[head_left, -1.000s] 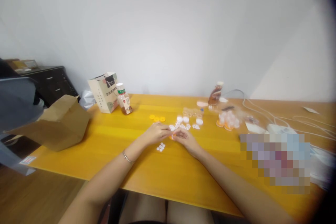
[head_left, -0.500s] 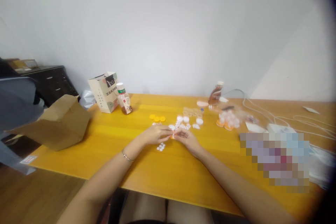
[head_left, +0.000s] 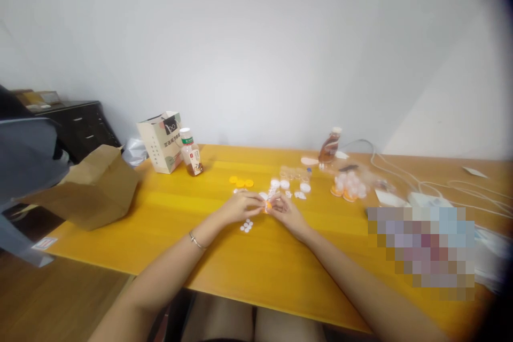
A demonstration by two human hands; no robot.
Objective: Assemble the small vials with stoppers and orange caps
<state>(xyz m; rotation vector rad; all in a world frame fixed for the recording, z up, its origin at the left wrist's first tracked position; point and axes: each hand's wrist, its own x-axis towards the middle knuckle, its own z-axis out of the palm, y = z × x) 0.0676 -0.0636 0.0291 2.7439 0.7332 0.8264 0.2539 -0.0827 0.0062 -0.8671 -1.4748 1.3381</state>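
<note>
Between the fingertips of my two hands is a small round orange piece (head_left: pixel 268 206), too small to name more exactly. My left hand (head_left: pixel 243 207) pinches it from the left, and my right hand (head_left: pixel 284 209) grips it from the right. Just below my left fingers lie several small white discs (head_left: pixel 246 225). Beyond the hands are several yellow discs (head_left: pixel 243 183), white round caps (head_left: pixel 284 184) and a cluster of small white parts (head_left: pixel 273 191), partly hidden by my fingers. Clear round pieces (head_left: pixel 295 173) stand in a row farther back.
A paper bag (head_left: pixel 158 147) and a bottle (head_left: pixel 191 155) stand back left, near an open cardboard box (head_left: pixel 96 187). At the right are a brown bottle (head_left: pixel 329 147), a heap of white-and-orange pieces (head_left: pixel 349 186), white cables (head_left: pixel 404 171) and a blurred-out patch (head_left: pixel 425 246).
The orange piece shows more plainly between my fingertips, its face turned toward me. Both hands stay in nearly the same place, and the view has shifted slightly.
</note>
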